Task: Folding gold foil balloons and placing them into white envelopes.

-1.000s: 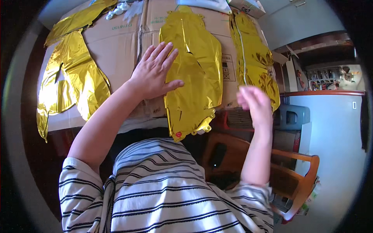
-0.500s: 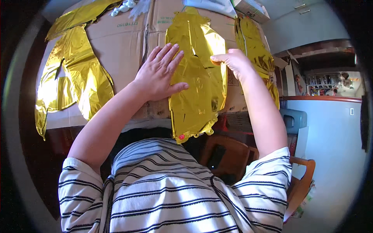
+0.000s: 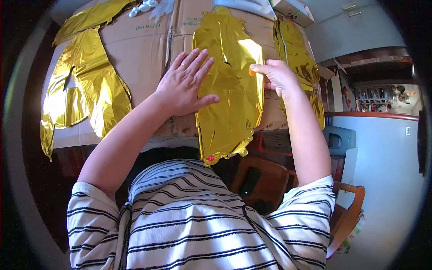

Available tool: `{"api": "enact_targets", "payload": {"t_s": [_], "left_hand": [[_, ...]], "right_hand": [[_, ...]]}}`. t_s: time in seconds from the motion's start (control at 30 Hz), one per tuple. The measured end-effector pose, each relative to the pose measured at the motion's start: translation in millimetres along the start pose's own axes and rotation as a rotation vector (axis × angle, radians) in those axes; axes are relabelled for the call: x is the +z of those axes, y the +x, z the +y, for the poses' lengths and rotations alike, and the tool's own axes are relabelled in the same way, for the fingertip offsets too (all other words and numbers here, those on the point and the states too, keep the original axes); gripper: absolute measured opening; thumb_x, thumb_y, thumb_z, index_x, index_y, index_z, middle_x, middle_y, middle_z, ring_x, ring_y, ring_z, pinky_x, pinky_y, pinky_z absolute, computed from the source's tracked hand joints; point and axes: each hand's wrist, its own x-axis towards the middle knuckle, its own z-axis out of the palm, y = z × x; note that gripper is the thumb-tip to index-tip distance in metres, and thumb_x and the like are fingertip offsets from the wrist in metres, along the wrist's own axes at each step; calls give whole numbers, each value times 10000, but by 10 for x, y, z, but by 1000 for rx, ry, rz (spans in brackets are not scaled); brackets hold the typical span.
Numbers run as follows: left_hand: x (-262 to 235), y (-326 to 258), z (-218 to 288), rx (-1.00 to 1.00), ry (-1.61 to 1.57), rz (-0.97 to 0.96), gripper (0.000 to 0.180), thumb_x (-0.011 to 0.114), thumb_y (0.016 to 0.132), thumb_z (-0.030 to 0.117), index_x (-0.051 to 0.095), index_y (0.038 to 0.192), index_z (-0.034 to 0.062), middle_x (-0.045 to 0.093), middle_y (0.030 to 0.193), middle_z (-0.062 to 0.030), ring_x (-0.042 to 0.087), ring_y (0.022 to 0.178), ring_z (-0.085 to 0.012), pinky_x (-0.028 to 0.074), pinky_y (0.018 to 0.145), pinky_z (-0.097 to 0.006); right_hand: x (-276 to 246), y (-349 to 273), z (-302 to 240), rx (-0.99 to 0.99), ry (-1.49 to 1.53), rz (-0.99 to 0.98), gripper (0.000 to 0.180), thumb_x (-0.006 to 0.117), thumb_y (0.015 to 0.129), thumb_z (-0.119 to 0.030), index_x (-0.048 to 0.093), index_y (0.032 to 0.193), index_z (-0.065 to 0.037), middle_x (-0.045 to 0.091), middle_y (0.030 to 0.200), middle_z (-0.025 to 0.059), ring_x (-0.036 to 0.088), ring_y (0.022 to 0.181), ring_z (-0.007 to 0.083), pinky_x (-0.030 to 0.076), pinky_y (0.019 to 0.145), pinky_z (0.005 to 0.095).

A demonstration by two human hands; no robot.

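Note:
A flat gold foil balloon lies on brown cardboard in front of me, its lower end hanging over the edge. My left hand rests flat on the balloon's left side with fingers spread. My right hand pinches the balloon's right edge between thumb and fingers.
Another gold foil balloon lies at the left of the cardboard and a third at the right. A small box sits at the far right corner. Wooden chairs stand below, with a white counter wall to the right.
My right hand rose from beside the cardboard's lower right to the middle balloon's right edge and took hold of it. My left hand stayed flat on the balloon.

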Motion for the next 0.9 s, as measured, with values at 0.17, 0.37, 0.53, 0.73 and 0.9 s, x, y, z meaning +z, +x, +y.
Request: {"api": "enact_targets", "payload": {"t_s": [0.17,0.37,0.53,0.73,0.9], "left_hand": [[9,-7,-14,8,-16,17,932,515,905,696,325,1532,33,309,1590,-206,256,1493,-356,171,1223,-499],[8,1,-2,5,9,-6,929,511,910,694,320,1534,33,303,1594,-202,250,1497,-352,173,1224,-495],[0,4,2,9,17,-15,932,508,910,700,317,1537,37,292,1602,-194,241,1502,-342,171,1227,-486],[22,8,-34,28,63,-13,950,448,912,735,338,1528,21,308,1592,-214,255,1496,-343,160,1232,-473],[39,17,-30,56,65,9,944,444,915,735,342,1526,22,319,1585,-218,275,1487,-351,180,1225,-479]], "right_hand": [[130,-57,-31,-121,118,-21,267,808,792,-175,688,945,8,721,889,107,675,757,188,530,691,314],[10,-225,271,-233,-433,259,389,786,834,-340,685,986,3,731,922,138,698,854,233,545,769,355],[148,-1201,796,-172,-291,394,404,767,870,-386,675,937,1,730,857,102,694,790,197,540,728,327],[840,-1604,1429,4,705,152,328,737,914,-380,673,946,-60,678,881,22,661,797,103,507,668,230],[1093,-1579,1290,70,937,-5,358,669,947,-243,640,1224,-17,693,1150,82,663,1041,187,538,877,407]]}}
